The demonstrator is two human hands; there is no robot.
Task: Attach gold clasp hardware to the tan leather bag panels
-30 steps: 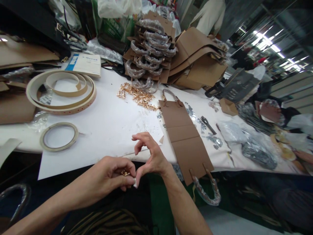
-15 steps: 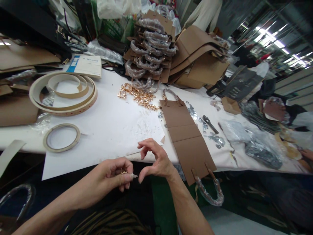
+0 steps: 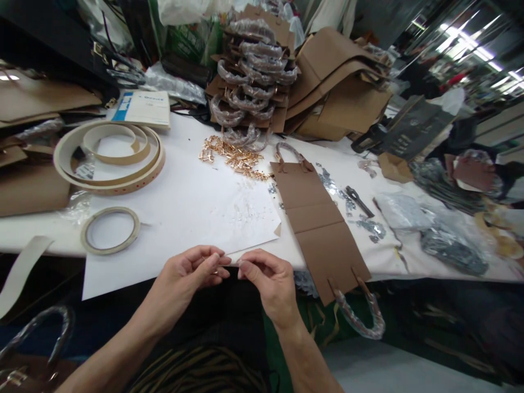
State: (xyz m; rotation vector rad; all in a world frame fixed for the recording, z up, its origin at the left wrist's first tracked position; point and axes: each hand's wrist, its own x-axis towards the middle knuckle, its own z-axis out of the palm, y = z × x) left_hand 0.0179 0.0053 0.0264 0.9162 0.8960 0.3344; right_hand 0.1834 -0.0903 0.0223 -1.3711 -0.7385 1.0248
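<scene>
My left hand (image 3: pixel 189 273) is closed in a pinch at the table's near edge, with small gold metal pieces partly showing between its fingers. My right hand (image 3: pixel 267 275) is also pinched, its fingertips meeting the left hand's; what it grips is too small to make out. Both hands hover over the front edge of a white sheet (image 3: pixel 180 218). A flat brown bag panel (image 3: pixel 315 218) with plastic-wrapped handles lies just right of my right hand. A heap of gold metal fittings (image 3: pixel 235 155) lies farther back on the table.
Rolls of tape (image 3: pixel 109 230) and a coiled beige strip (image 3: pixel 108 158) lie at the left. A stack of brown panels with wrapped handles (image 3: pixel 254 76) stands at the back. Small silver parts (image 3: pixel 360 218), a dark tool (image 3: pixel 359 201) and plastic bags (image 3: pixel 434 234) lie at the right.
My right hand has dropped from a raised, curled pose and closed into a pinch against my left hand's fingertips. The view has shifted slightly.
</scene>
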